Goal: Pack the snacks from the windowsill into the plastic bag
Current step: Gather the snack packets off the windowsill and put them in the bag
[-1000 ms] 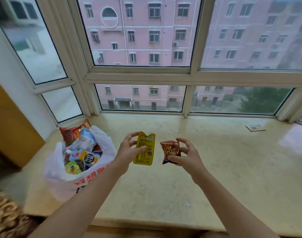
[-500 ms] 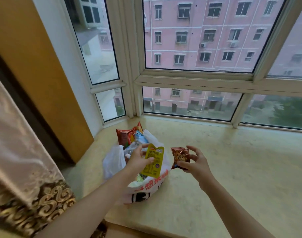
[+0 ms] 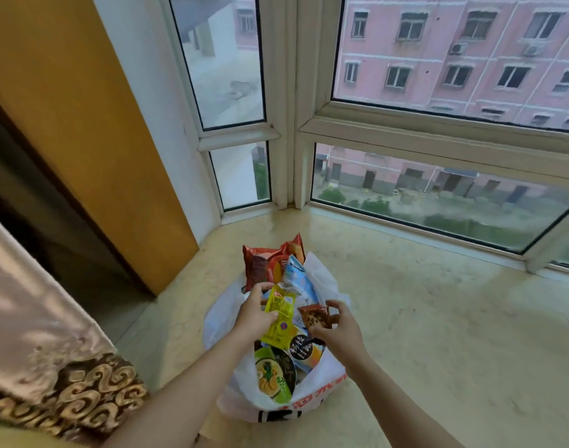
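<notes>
A white plastic bag [image 3: 321, 388] with red print stands open on the beige windowsill [image 3: 438, 318], near its left end. Several snack packs fill it, among them a red-brown bag [image 3: 263, 263], a light blue pack [image 3: 297, 278] and a green bowl pack [image 3: 271, 375]. My left hand [image 3: 255, 313] pinches a flat yellow sachet [image 3: 278, 318] over the bag's mouth. My right hand [image 3: 339, 329] pinches a small brown-red snack packet [image 3: 313, 316] just right of the sachet, also above the mouth of the bag.
White window frames [image 3: 438, 137] rise behind the sill and meet in a corner [image 3: 288, 176] beyond the bag. An orange wall panel [image 3: 92, 124] stands at the left. A patterned curtain [image 3: 47, 360] hangs at the lower left.
Both hands have carried their packets leftward from the open sill to just above the bag's mouth. My view has turned left and down toward the bag.
</notes>
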Available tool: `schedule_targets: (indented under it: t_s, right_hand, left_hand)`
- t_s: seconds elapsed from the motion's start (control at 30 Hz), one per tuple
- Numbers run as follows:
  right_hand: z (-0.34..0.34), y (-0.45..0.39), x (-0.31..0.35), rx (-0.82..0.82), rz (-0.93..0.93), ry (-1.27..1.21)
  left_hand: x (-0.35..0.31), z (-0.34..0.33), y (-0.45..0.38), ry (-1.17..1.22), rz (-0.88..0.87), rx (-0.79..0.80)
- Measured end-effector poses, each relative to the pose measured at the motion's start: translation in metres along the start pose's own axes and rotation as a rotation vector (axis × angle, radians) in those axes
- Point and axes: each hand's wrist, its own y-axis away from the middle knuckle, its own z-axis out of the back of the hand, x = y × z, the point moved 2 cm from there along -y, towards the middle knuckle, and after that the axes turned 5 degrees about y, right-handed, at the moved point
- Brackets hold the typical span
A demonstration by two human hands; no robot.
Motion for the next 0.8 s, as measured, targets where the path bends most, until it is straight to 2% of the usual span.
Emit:
schedule_targets:
  t_s: [0.13, 0.27, 0.33, 0.43, 0.53, 0.67, 0.73, 0.8]
  right_hand:
    - [-0.021, -0.045, -0.017, 0.113, -0.003, 0.077]
    - [-0.019, -0.072, -0.022, 0.178, 0.022, 0.148]
    - [-0.013, -0.082, -0.022, 0.171, 0.034, 0.167]
    - [-0.007, -0.092, -0.022, 0.167, 0.072, 0.246]
    - [0.0, -0.105, -0.018, 0.093, 0.068, 0.255]
    - [0.007, -0.123, -0.01, -0.021, 0.064, 0.222]
    - [0.007, -0.131, -0.009, -0.098, 0.084, 0.316]
    - [0.003, -0.14, -0.008, -0.099, 0.08, 0.413]
  left_hand:
    - [0.015, -0.008, -0.031, -0.111, 0.015, -0.036]
    - [0.023, -0.024, -0.043, -0.334, -0.153, -0.107]
    - [0.021, -0.036, -0.044, -0.523, -0.258, -0.038]
    - [0.019, -0.051, -0.05, -0.865, -0.325, 0.127]
    - [0.02, -0.059, -0.06, -1.113, -0.407, 0.177]
    - [0.018, -0.066, -0.07, -1.17, -0.481, 0.122]
    - [0.02, -0.069, -0.073, -1.194, -0.477, 0.141]
    - [0.022, -0.069, -0.077, -1.207, -0.465, 0.14]
